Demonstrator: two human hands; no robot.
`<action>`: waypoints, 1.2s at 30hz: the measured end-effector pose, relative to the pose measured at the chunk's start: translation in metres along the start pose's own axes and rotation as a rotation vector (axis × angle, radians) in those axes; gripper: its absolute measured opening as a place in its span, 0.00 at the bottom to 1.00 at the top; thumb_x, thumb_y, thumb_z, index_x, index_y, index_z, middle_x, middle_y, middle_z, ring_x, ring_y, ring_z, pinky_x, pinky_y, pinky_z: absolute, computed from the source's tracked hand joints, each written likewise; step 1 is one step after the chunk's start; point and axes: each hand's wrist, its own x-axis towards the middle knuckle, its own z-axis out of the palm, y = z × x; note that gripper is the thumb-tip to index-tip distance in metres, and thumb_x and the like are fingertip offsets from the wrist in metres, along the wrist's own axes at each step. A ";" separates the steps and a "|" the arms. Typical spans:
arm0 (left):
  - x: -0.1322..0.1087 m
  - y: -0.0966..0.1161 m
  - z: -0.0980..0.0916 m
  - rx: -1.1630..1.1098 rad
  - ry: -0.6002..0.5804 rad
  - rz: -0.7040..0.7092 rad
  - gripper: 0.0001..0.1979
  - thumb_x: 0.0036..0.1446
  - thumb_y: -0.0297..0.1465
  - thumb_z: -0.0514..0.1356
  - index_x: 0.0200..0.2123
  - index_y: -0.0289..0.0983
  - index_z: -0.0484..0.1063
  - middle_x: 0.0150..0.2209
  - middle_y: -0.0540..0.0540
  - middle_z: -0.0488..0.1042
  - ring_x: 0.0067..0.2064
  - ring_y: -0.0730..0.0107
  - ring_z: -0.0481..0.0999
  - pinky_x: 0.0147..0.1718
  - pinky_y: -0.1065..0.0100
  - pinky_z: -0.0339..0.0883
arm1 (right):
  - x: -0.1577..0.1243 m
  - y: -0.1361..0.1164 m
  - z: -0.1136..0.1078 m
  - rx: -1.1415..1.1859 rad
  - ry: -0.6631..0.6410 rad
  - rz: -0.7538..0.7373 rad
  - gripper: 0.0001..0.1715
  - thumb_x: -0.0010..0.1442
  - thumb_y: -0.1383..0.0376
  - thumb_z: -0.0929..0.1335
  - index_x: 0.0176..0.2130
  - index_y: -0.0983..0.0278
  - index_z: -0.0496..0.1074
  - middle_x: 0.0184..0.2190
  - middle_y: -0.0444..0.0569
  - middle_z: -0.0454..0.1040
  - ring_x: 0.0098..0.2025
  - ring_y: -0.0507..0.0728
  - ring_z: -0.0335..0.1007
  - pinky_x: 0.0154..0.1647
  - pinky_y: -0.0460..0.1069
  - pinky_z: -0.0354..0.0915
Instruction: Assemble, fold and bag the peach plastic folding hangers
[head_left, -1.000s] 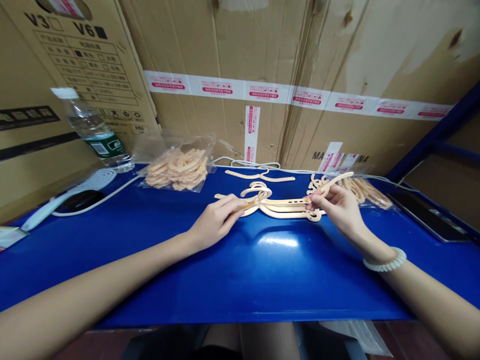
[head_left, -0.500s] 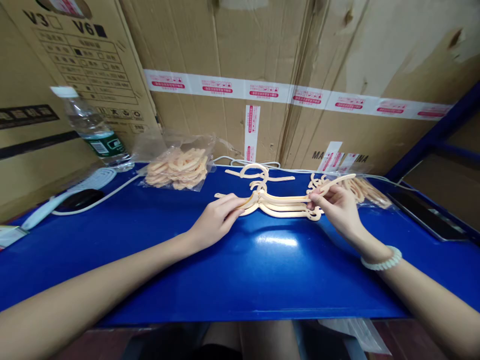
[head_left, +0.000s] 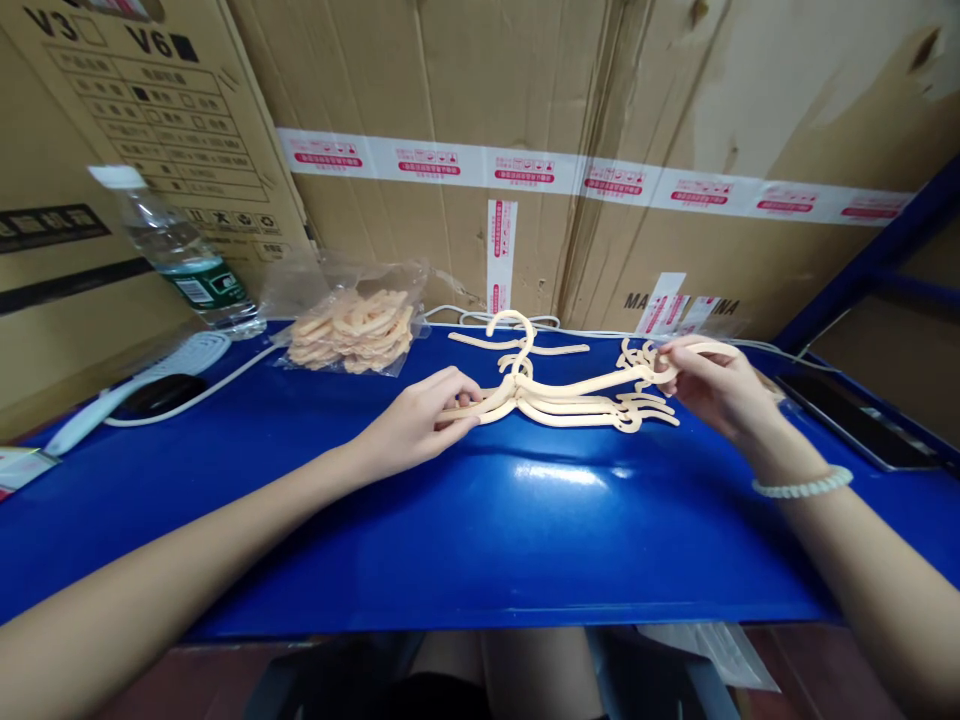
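Note:
A cream folding hanger (head_left: 585, 386) lies over a few similar hangers (head_left: 570, 412) in the middle of the blue table, its hook pointing away from me. My left hand (head_left: 420, 410) grips its left arm between thumb and fingers, close to the centre joint. At the far end of the right arm, my right hand (head_left: 709, 385) pinches the tip, and a curved end piece (head_left: 712, 348) shows above the fingers. The right arm is raised above the others. Behind them lies another spread hanger (head_left: 555, 349). Small loose hanger parts (head_left: 634, 355) sit left of my right hand.
A clear bag of cream parts (head_left: 352, 330) stands at the back left, near a water bottle (head_left: 187, 265), a pale brush-like object (head_left: 187, 360) and a black mouse (head_left: 165, 396). On the right lies a dark phone (head_left: 855, 420). Cardboard boxes (head_left: 420, 230) wall the back; a white cable runs along it.
My right hand has moved right and slightly away, out to the end of the hanger's arm, which now angles upward. My left hand has shifted slightly left, still holding the other arm.

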 end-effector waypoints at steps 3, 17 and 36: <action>0.000 -0.001 -0.011 0.083 -0.103 0.089 0.04 0.67 0.31 0.57 0.41 0.37 0.70 0.38 0.47 0.72 0.37 0.68 0.73 0.36 0.69 0.66 | 0.004 -0.007 -0.019 -0.199 -0.076 0.055 0.19 0.41 0.52 0.82 0.30 0.60 0.81 0.25 0.46 0.77 0.26 0.54 0.71 0.26 0.50 0.68; -0.003 0.000 -0.014 0.404 -0.321 0.147 0.06 0.67 0.25 0.55 0.37 0.36 0.71 0.39 0.44 0.75 0.42 0.62 0.74 0.41 0.64 0.67 | 0.009 0.006 -0.026 -0.933 -0.668 0.153 0.28 0.49 0.41 0.75 0.33 0.62 0.83 0.30 0.51 0.82 0.33 0.60 0.76 0.33 0.51 0.66; -0.003 -0.014 0.003 0.402 -0.117 0.074 0.11 0.69 0.34 0.54 0.46 0.36 0.72 0.49 0.38 0.75 0.51 0.55 0.73 0.50 0.55 0.70 | 0.012 0.006 -0.029 -1.063 -0.512 -0.005 0.25 0.53 0.43 0.72 0.31 0.62 0.78 0.27 0.50 0.79 0.29 0.59 0.73 0.31 0.52 0.64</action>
